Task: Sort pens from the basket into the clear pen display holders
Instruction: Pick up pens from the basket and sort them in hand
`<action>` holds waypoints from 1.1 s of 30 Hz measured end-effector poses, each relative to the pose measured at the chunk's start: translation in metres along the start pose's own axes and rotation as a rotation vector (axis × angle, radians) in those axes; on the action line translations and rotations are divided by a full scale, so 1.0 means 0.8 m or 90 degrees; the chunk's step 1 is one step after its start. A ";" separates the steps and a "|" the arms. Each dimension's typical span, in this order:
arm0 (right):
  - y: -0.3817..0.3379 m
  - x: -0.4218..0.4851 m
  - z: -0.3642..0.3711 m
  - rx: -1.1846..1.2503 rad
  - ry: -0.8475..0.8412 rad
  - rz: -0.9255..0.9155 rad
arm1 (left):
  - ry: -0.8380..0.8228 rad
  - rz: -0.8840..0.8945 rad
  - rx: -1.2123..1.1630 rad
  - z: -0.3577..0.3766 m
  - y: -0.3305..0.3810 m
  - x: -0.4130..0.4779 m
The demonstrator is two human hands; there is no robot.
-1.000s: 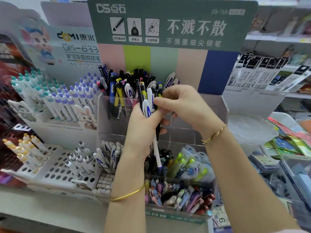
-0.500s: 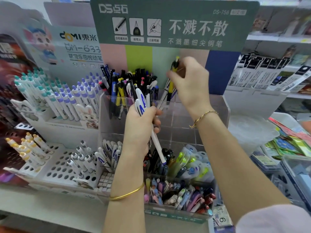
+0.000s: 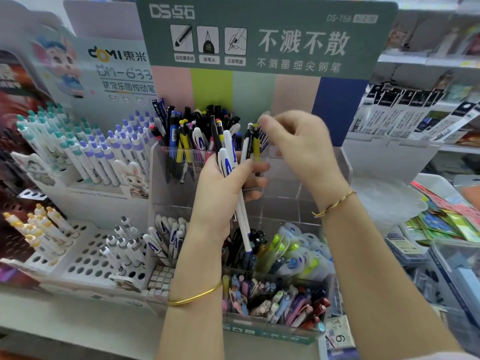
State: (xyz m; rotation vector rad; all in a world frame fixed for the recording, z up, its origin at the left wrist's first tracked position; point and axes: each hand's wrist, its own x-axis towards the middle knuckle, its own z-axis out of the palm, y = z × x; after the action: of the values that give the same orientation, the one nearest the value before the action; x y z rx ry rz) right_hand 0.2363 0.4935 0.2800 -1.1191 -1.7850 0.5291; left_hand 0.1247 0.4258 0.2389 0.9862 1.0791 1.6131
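The left hand (image 3: 220,193) clasps a bundle of white pens (image 3: 229,162); the right hand (image 3: 301,149) (motion-blurred, grasp indeterminable) sits at pen tops above the clear holder (image 3: 324,172).

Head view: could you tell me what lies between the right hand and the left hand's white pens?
In the head view, a yellow pen and a black-and-white pen stand upright between the right hand and white pens.
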 end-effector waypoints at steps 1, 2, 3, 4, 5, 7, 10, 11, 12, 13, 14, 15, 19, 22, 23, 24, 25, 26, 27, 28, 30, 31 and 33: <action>-0.003 -0.003 0.000 0.017 -0.088 0.018 | -0.005 -0.001 -0.001 0.002 0.001 0.000; -0.005 -0.005 0.001 0.036 -0.152 0.028 | -0.009 -0.001 -0.001 0.004 0.001 0.000; -0.005 -0.005 0.002 0.055 -0.174 0.029 | -0.011 -0.003 -0.006 0.004 0.000 0.001; -0.004 -0.003 0.004 0.075 -0.156 0.031 | -0.011 -0.007 -0.017 0.003 -0.001 0.002; -0.003 0.001 0.006 0.103 -0.102 0.035 | -0.004 -0.012 -0.028 0.001 -0.003 0.002; 0.001 0.011 0.006 0.162 0.057 0.046 | 0.030 -0.020 -0.029 -0.004 -0.005 0.003; -0.002 0.024 0.002 0.142 0.243 -0.009 | 0.063 -0.022 -0.005 -0.012 -0.005 0.000; -0.003 0.025 0.003 0.118 0.275 -0.043 | 0.067 -0.020 0.010 -0.013 -0.005 -0.001; -0.005 0.025 0.005 0.089 0.291 -0.076 | 0.069 -0.018 0.021 -0.013 -0.004 -0.001; -0.005 0.024 0.008 0.053 0.287 -0.100 | 0.071 -0.017 0.020 -0.012 -0.004 0.000; -0.003 0.023 0.012 0.006 0.264 -0.113 | 0.073 -0.019 0.011 -0.011 -0.004 0.000; 0.001 0.022 0.016 -0.045 0.225 -0.115 | 0.076 -0.023 -0.001 -0.009 -0.004 0.001; 0.018 0.015 0.029 -0.151 0.086 -0.053 | 0.081 -0.046 -0.037 -0.005 -0.003 0.002; 0.027 0.012 0.031 -0.259 0.044 -0.025 | 0.069 -0.049 -0.028 -0.006 -0.003 0.001; 0.028 0.011 0.029 -0.258 0.048 -0.014 | 0.061 -0.047 -0.021 -0.006 -0.003 0.001; 0.027 0.011 0.026 -0.231 0.072 -0.010 | 0.051 -0.044 -0.014 -0.007 -0.003 0.000; 0.023 0.009 0.021 -0.190 0.111 -0.021 | 0.039 -0.039 -0.006 -0.006 -0.003 -0.001; 0.018 0.006 0.016 -0.149 0.144 -0.043 | 0.026 -0.035 -0.001 -0.006 -0.002 -0.002; 0.010 0.003 0.010 -0.117 0.146 -0.059 | 0.013 -0.031 0.002 -0.005 -0.002 -0.003; 0.002 -0.001 0.005 -0.094 0.104 -0.060 | 0.000 -0.028 0.004 -0.004 -0.001 -0.004; -0.010 -0.012 -0.002 -0.006 -0.069 -0.009 | -0.018 -0.020 0.008 0.000 0.000 -0.004; -0.016 -0.017 -0.004 0.080 -0.160 0.039 | -0.023 -0.015 0.014 0.001 0.000 -0.005; -0.018 -0.023 -0.006 0.217 -0.255 0.101 | -0.027 -0.014 0.019 0.003 0.000 -0.005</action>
State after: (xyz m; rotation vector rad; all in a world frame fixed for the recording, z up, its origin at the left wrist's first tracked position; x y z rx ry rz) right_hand 0.2366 0.4700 0.2840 -0.9647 -1.8517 1.1741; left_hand 0.1279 0.4224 0.2390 1.0204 1.0844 1.5551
